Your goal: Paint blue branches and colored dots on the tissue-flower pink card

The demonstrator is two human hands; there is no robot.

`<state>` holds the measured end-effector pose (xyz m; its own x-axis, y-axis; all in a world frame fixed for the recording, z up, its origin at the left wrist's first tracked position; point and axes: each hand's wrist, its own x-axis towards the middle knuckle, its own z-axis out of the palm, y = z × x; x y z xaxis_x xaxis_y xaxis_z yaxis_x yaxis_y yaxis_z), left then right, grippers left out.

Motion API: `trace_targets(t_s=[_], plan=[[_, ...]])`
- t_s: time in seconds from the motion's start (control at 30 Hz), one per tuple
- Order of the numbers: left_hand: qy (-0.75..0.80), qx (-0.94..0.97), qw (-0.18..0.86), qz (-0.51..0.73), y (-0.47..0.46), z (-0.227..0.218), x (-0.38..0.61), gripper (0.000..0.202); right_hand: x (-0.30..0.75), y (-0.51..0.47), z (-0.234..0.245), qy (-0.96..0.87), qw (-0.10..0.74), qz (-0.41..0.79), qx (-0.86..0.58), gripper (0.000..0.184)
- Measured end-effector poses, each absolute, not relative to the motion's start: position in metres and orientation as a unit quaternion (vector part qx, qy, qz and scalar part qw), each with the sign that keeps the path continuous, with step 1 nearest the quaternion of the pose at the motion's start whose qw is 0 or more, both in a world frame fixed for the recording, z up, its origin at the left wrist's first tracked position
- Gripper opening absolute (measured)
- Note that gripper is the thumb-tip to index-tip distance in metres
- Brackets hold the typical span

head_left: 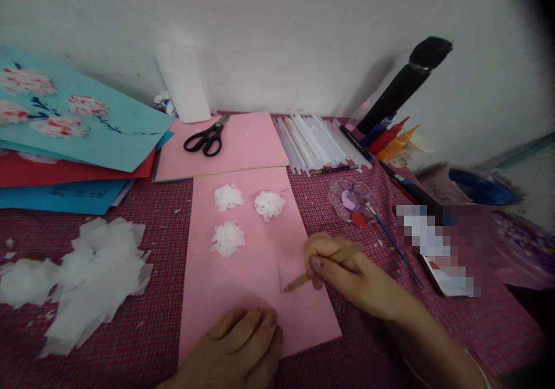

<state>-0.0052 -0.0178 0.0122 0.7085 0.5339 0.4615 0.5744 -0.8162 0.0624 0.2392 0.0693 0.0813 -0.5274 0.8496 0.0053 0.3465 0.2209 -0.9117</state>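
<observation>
A sheet of pink paper (pixel 255 267) lies on the cloth in front of me. Three white tissue-paper puffs sit on its upper half: one puff (pixel 228 197) at the upper left, another (pixel 269 204) at the right, and a third (pixel 228 239) below the first. My right hand (pixel 332 262) grips a slim tan pencil-like tool (pixel 298 282), its darker tip at the paper right of centre. Whether it is a pencil or a brush I cannot tell. Across the paper's lower edge my left hand (pixel 243 345) rests flat, fingers close together, with nothing visible in it.
White tissue pieces (pixel 102 273) are heaped at left, below painted cards (pixel 130 140). Black scissors (pixel 208 139) lie on more pink sheets. Clear glue sticks (pixel 318 140), a paint palette (pixel 349 199), a blue paintbrush (pixel 394 241) and paint bottles (pixel 398 142) are at right. A wall stands behind.
</observation>
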Motion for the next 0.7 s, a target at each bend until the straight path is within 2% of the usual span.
trace_targets(t_s=[0.1, 0.17, 0.23, 0.33, 0.7], plan=[[-0.291, -0.924, 0.061, -0.243, -0.016, 0.010, -0.005, 0.020, 0.240, 0.071, 0.083, -0.697, 0.281, 0.524, -0.401, 0.031], [-0.287, -0.921, 0.069, -0.253, -0.014, 0.008, -0.004, 0.018, 0.234, 0.074, 0.083, -0.674, 0.341, 0.499, -0.426, 0.026], [-0.284, -0.920, 0.073, -0.261, -0.013, 0.007, -0.004, 0.016, 0.223, 0.079, 0.085, -0.676, 0.366, 0.461, -0.443, 0.021], [-0.280, -0.919, 0.075, -0.267, -0.011, 0.007, -0.003, 0.018, 0.202, 0.089, 0.085, -0.721, 0.338, 0.421, -0.435, 0.017], [-0.292, -0.904, 0.048, -0.307, -0.010, 0.008, 0.004, 0.017, 0.186, 0.101, 0.075, -0.790, 0.299, 0.311, -0.435, 0.024]])
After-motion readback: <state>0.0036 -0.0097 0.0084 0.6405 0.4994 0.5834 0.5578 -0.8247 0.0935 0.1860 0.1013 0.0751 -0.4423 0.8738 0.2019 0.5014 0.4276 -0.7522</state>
